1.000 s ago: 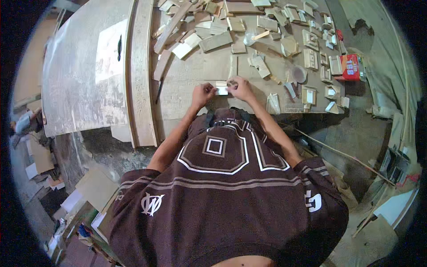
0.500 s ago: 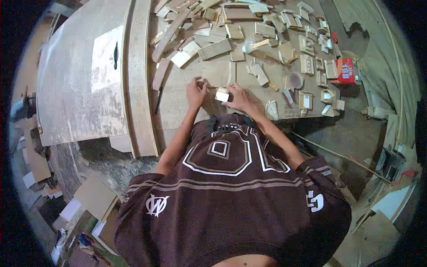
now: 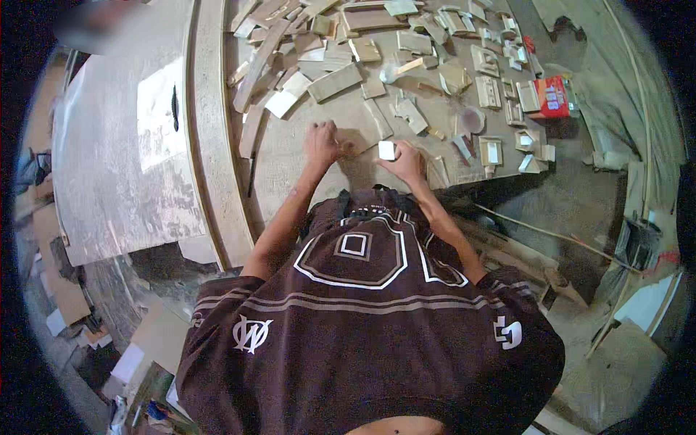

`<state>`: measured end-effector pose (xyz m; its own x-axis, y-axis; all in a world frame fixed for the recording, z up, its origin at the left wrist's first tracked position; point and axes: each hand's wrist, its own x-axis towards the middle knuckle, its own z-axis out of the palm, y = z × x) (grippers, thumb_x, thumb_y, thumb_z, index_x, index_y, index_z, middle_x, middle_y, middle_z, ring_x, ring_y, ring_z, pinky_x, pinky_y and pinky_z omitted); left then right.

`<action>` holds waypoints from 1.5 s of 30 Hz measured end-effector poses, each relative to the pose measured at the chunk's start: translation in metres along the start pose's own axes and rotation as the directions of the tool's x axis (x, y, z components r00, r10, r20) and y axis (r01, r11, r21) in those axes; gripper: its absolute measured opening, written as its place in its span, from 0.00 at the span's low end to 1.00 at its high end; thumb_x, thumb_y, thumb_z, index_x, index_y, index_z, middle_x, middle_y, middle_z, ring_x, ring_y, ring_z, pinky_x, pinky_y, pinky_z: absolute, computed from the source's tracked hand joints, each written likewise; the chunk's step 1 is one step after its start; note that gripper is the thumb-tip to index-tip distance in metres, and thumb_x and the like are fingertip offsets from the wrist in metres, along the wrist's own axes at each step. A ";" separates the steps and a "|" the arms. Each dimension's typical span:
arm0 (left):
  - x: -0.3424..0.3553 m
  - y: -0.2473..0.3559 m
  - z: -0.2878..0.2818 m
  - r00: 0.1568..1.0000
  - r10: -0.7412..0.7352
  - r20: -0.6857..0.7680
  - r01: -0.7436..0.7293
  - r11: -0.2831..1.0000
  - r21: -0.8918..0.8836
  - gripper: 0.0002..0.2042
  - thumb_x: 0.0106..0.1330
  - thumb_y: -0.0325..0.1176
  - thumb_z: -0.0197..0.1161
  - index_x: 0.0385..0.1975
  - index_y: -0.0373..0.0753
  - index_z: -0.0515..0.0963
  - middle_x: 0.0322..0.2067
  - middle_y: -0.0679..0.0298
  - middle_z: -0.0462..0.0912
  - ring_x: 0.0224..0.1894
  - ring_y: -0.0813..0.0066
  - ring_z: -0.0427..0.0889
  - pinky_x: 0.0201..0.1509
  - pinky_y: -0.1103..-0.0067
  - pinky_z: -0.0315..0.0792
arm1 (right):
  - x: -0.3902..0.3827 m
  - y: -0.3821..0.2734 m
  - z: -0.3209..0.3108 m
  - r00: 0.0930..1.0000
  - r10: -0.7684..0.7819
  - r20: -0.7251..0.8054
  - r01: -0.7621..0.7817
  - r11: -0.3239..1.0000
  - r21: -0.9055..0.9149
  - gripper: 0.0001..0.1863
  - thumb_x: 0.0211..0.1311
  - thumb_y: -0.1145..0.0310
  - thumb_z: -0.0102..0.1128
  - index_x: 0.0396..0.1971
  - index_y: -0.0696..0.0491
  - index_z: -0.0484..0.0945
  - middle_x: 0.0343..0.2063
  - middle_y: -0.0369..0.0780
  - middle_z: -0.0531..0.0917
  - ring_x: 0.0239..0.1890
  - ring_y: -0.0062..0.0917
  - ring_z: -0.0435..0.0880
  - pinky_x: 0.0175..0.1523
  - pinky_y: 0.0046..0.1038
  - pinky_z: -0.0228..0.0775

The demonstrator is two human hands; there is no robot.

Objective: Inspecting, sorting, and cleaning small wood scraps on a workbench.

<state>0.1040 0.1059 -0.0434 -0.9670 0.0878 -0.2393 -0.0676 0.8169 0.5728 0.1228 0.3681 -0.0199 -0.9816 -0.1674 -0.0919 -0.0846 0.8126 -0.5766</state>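
My right hand (image 3: 403,162) is closed on a small block with a white square face (image 3: 386,150), held just above the worktable (image 3: 286,170). To its left, my left hand (image 3: 323,146) is curled with the knuckles up, close over the tabletop. Whatever its fingers hold, if anything, is hidden. A gap separates the two hands. Just beyond them lies a narrow wooden strip (image 3: 377,119), and near my right hand is a pale wedge-shaped piece (image 3: 438,172).
Wood offcuts (image 3: 335,82) crowd the far side. Small assembled wooden pieces (image 3: 489,92) line the right side, near a round dish (image 3: 471,119) and a red package (image 3: 552,97). A large pale board (image 3: 130,167) lies left, beside a thin dark stick (image 3: 251,176).
My hands have moved apart, the right one shifting rightward with the block. My left fingers have curled in. The whole view has shifted slightly, and a blurred shape appears at top left.
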 end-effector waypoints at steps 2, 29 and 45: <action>0.005 0.010 0.008 0.947 0.147 -0.287 -0.128 0.988 0.084 0.40 0.37 0.49 0.81 0.52 0.37 0.74 0.53 0.49 0.76 0.51 0.48 0.75 0.57 0.58 0.71 | -0.004 0.005 0.003 0.996 -0.069 -0.059 0.066 0.996 -0.054 0.30 0.32 0.52 0.85 0.24 0.54 0.71 0.24 0.39 0.73 0.28 0.35 0.78 0.32 0.38 0.67; 0.045 -0.022 -0.046 0.896 0.047 -0.442 -0.030 0.998 0.047 0.24 0.52 0.23 0.60 0.53 0.37 0.73 0.47 0.51 0.75 0.50 0.47 0.72 0.52 0.59 0.71 | 0.014 0.025 0.010 0.989 0.020 -0.144 -0.008 0.996 0.086 0.28 0.45 0.63 0.75 0.48 0.50 0.73 0.42 0.46 0.83 0.40 0.42 0.83 0.43 0.40 0.75; 0.251 0.019 -0.069 0.912 -0.002 -0.411 -0.088 0.976 -0.201 0.21 0.54 0.34 0.69 0.48 0.38 0.76 0.37 0.51 0.84 0.40 0.51 0.83 0.43 0.62 0.76 | 0.053 0.023 -0.012 0.997 0.032 -0.077 -0.016 0.980 0.198 0.24 0.46 0.69 0.72 0.46 0.57 0.79 0.44 0.46 0.80 0.46 0.45 0.81 0.50 0.39 0.75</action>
<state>-0.1573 0.1043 -0.0383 -0.9824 -0.1561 0.1025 -0.0303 0.6749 0.7373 0.0671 0.3849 -0.0280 -0.9941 -0.0980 -0.0473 -0.0334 0.6886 -0.7243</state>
